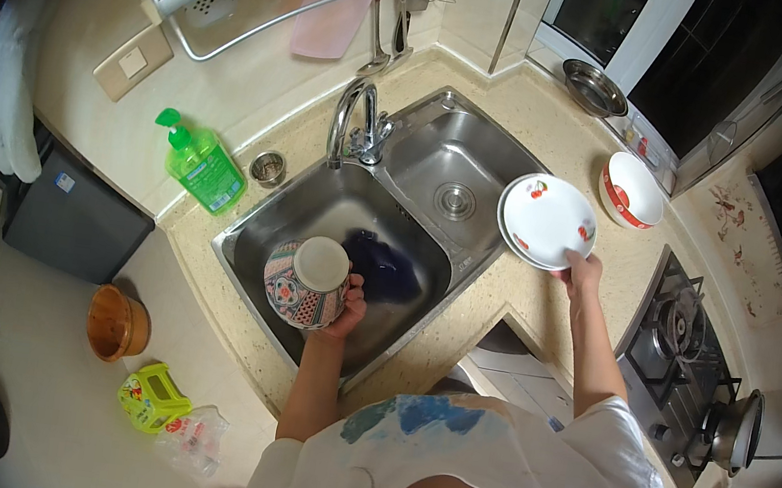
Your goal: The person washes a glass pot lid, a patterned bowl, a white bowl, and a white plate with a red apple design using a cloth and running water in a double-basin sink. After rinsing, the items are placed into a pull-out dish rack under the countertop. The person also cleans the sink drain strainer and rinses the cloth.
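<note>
My left hand (pixel 343 312) grips a patterned bowl (pixel 285 286) upside down, its pale foot ring facing up. The bowl is over the larger basin (pixel 388 321) of a steel double sink, where a dark blue cloth (pixel 380 266) lies on the bottom. To the right, my right hand (pixel 581 273) pinches the near rim of white plates (pixel 549 217) with red fruit prints. At least two of them are stacked, and they overlap the right edge of the smaller basin (pixel 441 143). Whether they rest on the counter I cannot tell.
A chrome faucet (pixel 369 130) rises behind the basins. Green pump-bottle soap (pixel 208 168) and a small metal cup (pixel 267 168) stand left of the sink. A white bowl with a red band (pixel 631 190) and a gas stove (pixel 676 356) are at right; a steel basin (pixel 595 89) is by the window.
</note>
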The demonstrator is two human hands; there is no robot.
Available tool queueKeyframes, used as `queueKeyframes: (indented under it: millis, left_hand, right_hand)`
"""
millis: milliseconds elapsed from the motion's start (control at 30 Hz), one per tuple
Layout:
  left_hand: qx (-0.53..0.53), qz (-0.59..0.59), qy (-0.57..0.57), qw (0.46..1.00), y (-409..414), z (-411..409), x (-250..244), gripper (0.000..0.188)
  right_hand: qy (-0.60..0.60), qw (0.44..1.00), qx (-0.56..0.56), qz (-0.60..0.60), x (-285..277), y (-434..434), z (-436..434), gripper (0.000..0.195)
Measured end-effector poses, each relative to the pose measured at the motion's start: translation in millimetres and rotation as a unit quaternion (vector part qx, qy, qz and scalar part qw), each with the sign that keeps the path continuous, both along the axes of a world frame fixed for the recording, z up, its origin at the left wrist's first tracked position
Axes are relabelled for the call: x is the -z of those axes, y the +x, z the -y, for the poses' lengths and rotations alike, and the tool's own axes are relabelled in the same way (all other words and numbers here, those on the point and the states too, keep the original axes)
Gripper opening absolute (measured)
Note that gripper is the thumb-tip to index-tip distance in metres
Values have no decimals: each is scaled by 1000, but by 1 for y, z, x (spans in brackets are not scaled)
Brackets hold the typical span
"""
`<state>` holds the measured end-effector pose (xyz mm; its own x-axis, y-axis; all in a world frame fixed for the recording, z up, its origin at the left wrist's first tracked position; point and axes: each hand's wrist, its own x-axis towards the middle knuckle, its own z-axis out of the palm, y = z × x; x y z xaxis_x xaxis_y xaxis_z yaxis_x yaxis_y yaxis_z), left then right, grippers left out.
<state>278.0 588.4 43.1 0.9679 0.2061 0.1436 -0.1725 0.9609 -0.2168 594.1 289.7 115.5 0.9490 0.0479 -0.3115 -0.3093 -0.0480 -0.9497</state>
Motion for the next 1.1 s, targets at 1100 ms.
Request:
queueKeyframes:
  millis: [1100]
  left_hand:
    - [-129,-22,251,959,0,-51,19,36]
  right_hand:
    - [-33,886,-397,-236,23,-195,194,31]
